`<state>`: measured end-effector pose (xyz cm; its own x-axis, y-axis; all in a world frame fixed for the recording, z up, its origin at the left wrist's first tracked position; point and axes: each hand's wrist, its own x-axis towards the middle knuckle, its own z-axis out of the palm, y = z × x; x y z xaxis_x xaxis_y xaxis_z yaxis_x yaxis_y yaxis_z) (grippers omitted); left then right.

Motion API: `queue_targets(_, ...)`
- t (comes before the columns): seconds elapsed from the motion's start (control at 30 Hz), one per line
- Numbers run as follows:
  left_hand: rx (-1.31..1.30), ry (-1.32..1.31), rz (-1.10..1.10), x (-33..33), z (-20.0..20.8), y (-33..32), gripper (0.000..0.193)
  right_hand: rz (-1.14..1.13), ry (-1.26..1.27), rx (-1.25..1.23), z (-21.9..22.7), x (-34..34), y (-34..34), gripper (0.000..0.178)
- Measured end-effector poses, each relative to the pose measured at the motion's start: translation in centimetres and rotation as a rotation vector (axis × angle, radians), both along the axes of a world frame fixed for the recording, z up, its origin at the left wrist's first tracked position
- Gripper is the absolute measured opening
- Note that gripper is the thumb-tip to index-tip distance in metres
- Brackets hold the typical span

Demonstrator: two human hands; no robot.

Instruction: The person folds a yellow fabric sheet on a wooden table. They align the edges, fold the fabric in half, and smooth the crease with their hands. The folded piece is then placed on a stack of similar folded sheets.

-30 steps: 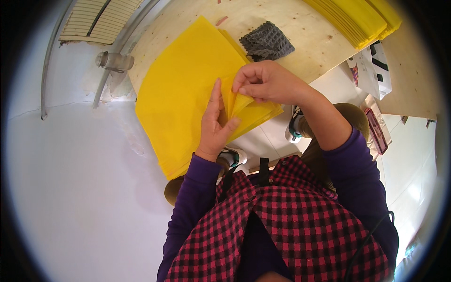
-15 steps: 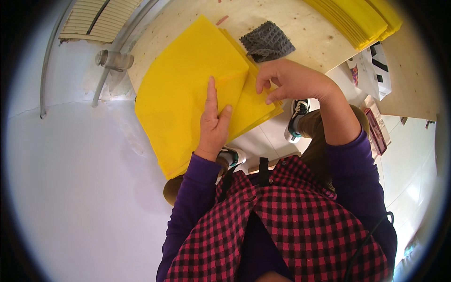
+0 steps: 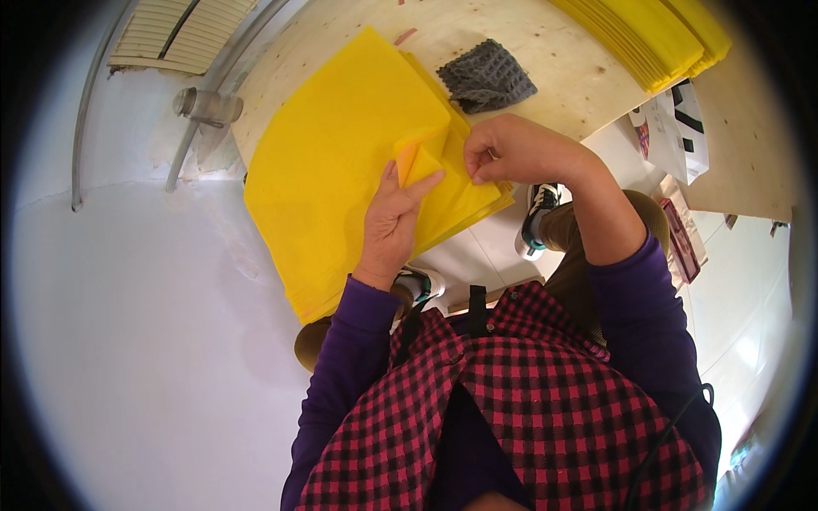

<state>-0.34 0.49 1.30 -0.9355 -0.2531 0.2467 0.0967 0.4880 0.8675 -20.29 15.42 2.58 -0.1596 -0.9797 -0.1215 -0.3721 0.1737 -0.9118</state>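
Closest in view is a red-and-black checked garment (image 3: 554, 383), with a thin dark cord (image 3: 669, 434) along its right side and a purple sleeve on each arm. Beyond it the left hand (image 3: 390, 223) rests on a stack of yellow sheets (image 3: 315, 170), fingers spread, a raised fold of the top sheet standing between forefinger and thumb. The right hand (image 3: 532, 153) is at the stack's right side, its thumb and forefinger tips drawn together over the yellow; whether they pinch a sheet I cannot tell. The stack lies partly on a pale, knotted wooden board (image 3: 562, 51) and overhangs its near edge above the person's legs, hiding most of the left one. Below, a shoe (image 3: 535, 226) shows on light floor tiles (image 3: 477, 243). On the board, just past the right hand, sits a crumpled grey textured cloth (image 3: 487, 77). Farther right, a white bag (image 3: 694, 132) carries bold black characters, only partly visible, beside a small multicoloured print. A second yellow pile (image 3: 630, 34) is cut off by the upper rim. At far left, a grey pipe (image 3: 181, 162) and slatted panel (image 3: 179, 38) stand by a stained white wall (image 3: 145, 128); dark fisheye corners swallow the rest.
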Motion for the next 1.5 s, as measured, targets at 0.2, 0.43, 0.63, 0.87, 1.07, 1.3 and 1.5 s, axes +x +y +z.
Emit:
queue_targets(0.2,0.012,-0.113,-0.025,0.3,0.6,-0.2,0.040,-0.017,0.030,-0.064,0.5,0.2,-0.1,0.013)
queue_targets(0.43,-0.138,-0.072,-0.037,0.0,0.9,0.0,0.059,-0.023,0.007,-0.123,0.9,0.5,-0.3,0.013)
queue_targets(0.63,-0.202,-0.099,0.004,0.0,0.9,0.3,0.061,-0.070,0.001,-0.186,1.0,0.9,-0.6,0.013)
queue_targets(0.87,0.023,-0.149,0.056,0.3,0.5,0.4,0.060,-0.221,-0.118,-0.226,0.7,0.0,-0.1,0.012)
queue_targets(1.07,0.113,-0.043,0.128,0.3,0.3,0.8,0.065,0.030,0.100,-0.168,0.0,-0.2,0.9,0.018)
queue_targets(1.3,0.036,-0.026,0.025,0.4,-0.1,0.2,0.039,0.024,0.102,0.050,0.2,0.1,0.1,0.012)
queue_targets(1.5,0.025,-0.014,0.000,0.2,-0.1,0.0,0.036,0.000,0.186,0.009,0.4,0.5,0.0,0.012)
